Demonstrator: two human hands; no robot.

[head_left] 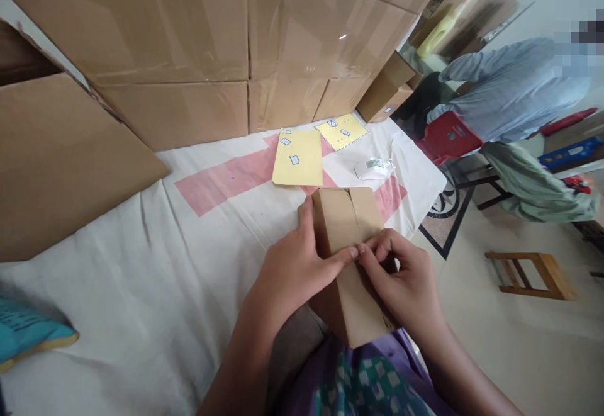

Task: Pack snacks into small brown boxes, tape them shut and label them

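Observation:
A small brown cardboard box is tilted over the near edge of the table, above my lap. My left hand grips its left side, with the thumb laid across the upper face. From the right, my right hand curls against the same face. Its thumb and fingertips press on the box close beside my left thumb. Whether anything thin is pinched between those fingertips is hidden. Just beyond the box lie a yellow sheet with stickers and a second yellow sheet.
Large taped cartons form a wall behind the white cloth-covered table. A crumpled white-and-silver piece lies at right, near an open carton. A teal packet sits at left. A person sits beyond; a wooden stool stands on the floor.

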